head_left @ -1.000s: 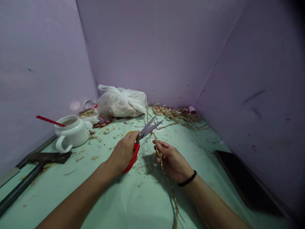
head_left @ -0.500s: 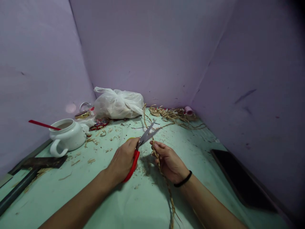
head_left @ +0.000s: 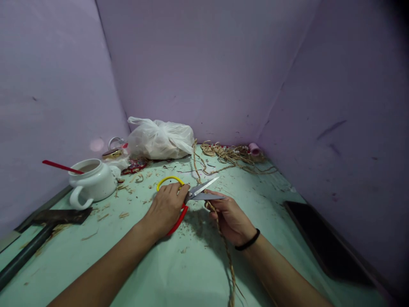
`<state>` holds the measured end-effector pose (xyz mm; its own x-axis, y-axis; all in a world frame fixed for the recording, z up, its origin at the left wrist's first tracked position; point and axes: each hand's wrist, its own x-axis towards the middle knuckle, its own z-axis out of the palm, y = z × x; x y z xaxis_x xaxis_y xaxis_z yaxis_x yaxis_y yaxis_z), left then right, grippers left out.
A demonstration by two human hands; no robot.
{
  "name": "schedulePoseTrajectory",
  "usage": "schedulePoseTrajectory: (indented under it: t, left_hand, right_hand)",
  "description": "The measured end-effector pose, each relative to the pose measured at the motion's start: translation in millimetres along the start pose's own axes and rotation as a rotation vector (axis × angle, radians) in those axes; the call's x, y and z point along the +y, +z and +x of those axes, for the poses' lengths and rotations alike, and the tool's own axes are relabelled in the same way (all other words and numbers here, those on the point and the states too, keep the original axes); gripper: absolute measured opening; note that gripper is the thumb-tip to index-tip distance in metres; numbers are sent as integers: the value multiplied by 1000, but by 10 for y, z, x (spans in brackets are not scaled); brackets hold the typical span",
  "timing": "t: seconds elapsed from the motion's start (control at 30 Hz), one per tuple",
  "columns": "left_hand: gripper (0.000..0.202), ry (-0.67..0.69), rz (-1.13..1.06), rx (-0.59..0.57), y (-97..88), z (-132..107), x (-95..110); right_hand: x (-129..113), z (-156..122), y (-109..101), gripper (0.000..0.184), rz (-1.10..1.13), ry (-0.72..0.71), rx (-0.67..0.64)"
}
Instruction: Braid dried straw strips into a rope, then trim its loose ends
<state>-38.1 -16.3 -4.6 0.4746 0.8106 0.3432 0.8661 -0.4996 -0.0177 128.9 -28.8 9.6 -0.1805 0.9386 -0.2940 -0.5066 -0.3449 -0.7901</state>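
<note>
My left hand (head_left: 166,211) is closed around a pair of scissors (head_left: 182,217) with one red and one yellow handle loop. Their blades are apart and point right, with the twisted straw-coloured cord (head_left: 227,256) running up to them. Between thumb and fingers, my right hand (head_left: 231,215) pinches that cord just below the blades; a dark band circles the wrist. From the pinch the cord hangs down toward the near edge, and beyond the blades it continues to the back of the table. Whether a blade touches the cord, I cannot tell.
A heap of cord (head_left: 233,153) and a pink spool (head_left: 254,149) lie at the back, beside a tied white plastic bag (head_left: 161,140). At left stand a white pot (head_left: 97,185) and a hammer-like tool (head_left: 47,226). A dark flat slab (head_left: 326,243) lies right. Fibre scraps litter the table.
The scissors have turned clockwise, their blades moving down and right over the cord close to my right fingers. The yellow loop now shows more. My right hand stays nearly in place.
</note>
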Motion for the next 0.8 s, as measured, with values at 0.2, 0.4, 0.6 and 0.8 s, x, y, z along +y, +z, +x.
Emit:
schedulePoseTrajectory:
  t: [0.2, 0.4, 0.6, 0.8]
  left_hand:
    - [30, 31, 27, -38, -59, 14, 0]
    - [25, 43, 5, -99, -103, 35, -8]
    - [23, 39, -32, -87, -104, 38, -13]
    - [23, 27, -79, -99, -81, 47, -29]
  right_hand:
    - [-12, 10, -21, 21, -30, -9, -17]
    - [-47, -29, -7, 27, -103, -90, 53]
    - [-84, -64, 15, 21, -146, -154, 11]
    - [-80, -46, -3, 14, -134, -145, 32]
